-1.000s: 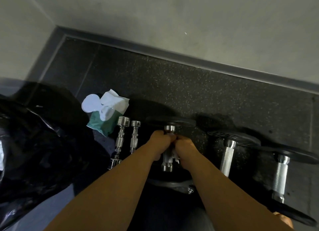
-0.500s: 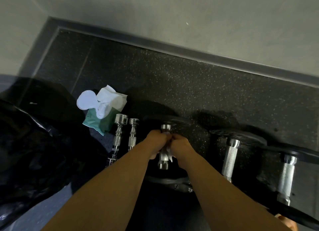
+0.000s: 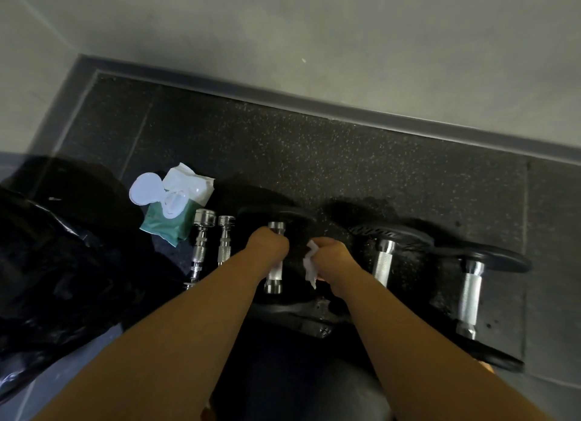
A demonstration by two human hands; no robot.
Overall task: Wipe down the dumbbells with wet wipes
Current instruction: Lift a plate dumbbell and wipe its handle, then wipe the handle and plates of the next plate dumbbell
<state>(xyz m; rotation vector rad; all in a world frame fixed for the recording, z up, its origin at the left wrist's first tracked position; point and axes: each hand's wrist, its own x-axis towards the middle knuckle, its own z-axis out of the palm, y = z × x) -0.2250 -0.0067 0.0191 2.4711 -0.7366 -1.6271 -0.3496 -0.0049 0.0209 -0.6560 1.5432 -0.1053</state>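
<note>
A dumbbell with a chrome handle (image 3: pixel 274 276) and black plates lies on the dark rubber floor in front of me. My left hand (image 3: pixel 267 247) grips the upper part of that handle. Just to its right, my right hand (image 3: pixel 330 257) holds a crumpled white wet wipe (image 3: pixel 309 263), apart from the handle. Two more dumbbells lie to the right, one near (image 3: pixel 382 263) and one farther out (image 3: pixel 470 298). A green and white pack of wet wipes (image 3: pixel 173 210) with its lid flipped open sits at the left.
Two bare chrome bars (image 3: pixel 201 244) lie between the wipes pack and the held dumbbell. A black plastic bag (image 3: pixel 53 263) fills the left side. A grey wall and skirting (image 3: pixel 314 106) run along the back of the rubber mat.
Both hands were together on the handle with the wipe. Now my right hand has come off to the right, taking the wipe with it, while my left hand stays on the handle.
</note>
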